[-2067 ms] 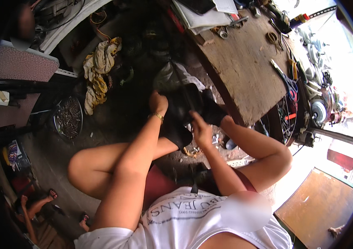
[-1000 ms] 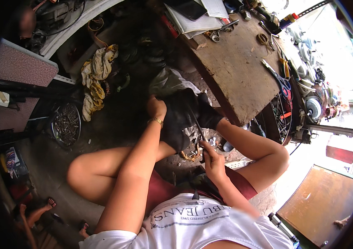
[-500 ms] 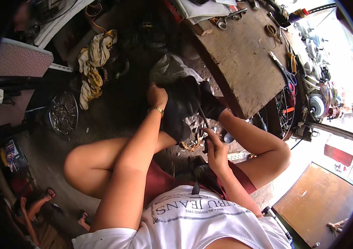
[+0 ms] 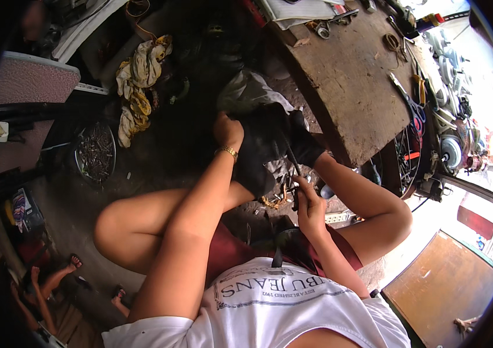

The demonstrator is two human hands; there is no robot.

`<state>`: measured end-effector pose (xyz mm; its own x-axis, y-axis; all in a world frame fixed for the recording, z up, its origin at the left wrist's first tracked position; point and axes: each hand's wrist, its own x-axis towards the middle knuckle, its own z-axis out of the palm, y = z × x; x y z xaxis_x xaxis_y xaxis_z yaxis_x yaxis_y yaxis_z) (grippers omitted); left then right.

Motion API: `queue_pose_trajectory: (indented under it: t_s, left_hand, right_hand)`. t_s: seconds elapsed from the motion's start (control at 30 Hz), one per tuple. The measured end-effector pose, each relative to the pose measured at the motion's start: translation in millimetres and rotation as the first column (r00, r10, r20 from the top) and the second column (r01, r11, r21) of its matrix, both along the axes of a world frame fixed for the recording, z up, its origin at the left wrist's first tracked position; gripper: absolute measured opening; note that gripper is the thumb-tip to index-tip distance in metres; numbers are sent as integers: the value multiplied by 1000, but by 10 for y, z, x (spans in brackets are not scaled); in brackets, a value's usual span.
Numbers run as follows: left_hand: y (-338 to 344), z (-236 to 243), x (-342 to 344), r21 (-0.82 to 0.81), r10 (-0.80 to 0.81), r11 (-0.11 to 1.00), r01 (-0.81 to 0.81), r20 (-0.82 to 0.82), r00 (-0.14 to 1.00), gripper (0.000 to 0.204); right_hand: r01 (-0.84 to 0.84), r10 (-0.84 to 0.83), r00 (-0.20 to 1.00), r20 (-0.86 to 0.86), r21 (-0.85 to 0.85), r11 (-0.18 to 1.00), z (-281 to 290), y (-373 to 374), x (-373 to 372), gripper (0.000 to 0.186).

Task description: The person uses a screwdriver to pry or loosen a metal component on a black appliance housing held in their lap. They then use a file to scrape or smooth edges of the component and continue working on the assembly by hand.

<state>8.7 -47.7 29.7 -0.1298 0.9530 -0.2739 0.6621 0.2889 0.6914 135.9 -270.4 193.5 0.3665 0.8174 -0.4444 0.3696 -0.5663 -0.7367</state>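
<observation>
My left hand, with a gold band at the wrist, is closed in a fist against the edge of a dark, black bundle between my lower legs. What its fingers hold is lost in shadow. My right hand is closed around a thin dark rod that slants up and left toward the bundle. The bundle's kind is too dark to make out. Pale grey cloth lies just beyond it. Small scraps and a tan coil sit on the ground near my right hand.
A worn wooden bench stands at the right, with scissors and other tools along its edge. A bowl of small metal parts and a stained yellow-white rag are at the left. Another person's feet show at lower left.
The whole view has shifted slightly, so things appear a little farther right. Both hands keep their grips and nearly the same places relative to the bundle.
</observation>
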Motion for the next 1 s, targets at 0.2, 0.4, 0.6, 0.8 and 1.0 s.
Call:
queue_pose_trajectory:
  t_s: [0.2,0.4,0.6,0.8,1.0]
  left_hand:
    - [149,-153,-4,12,-27,1000,29,-88,996,34]
    - [54,-82,-1,17,3,1000,-3,-19,1000,34]
    - [-8,-35,117,-24,-44,999,41,-104,994,35]
    - [76,-184,-25,91,-73,993,79,-66,995,34]
    - [48,-154,-23,38,-35,999,39,-90,995,33]
  right_hand:
    - [24,-37,999,36,310,950,-741,973,-23,33]
    - [-31,25,997,69,99,995,-76,51,-14,33]
    - [26,-71,991,116,350,936,-767,740,49,32]
    - [6,-24,999,46,343,939,-541,615,27,33]
    - [46,-50,994,-96,-50,998,-2,55,-3,38]
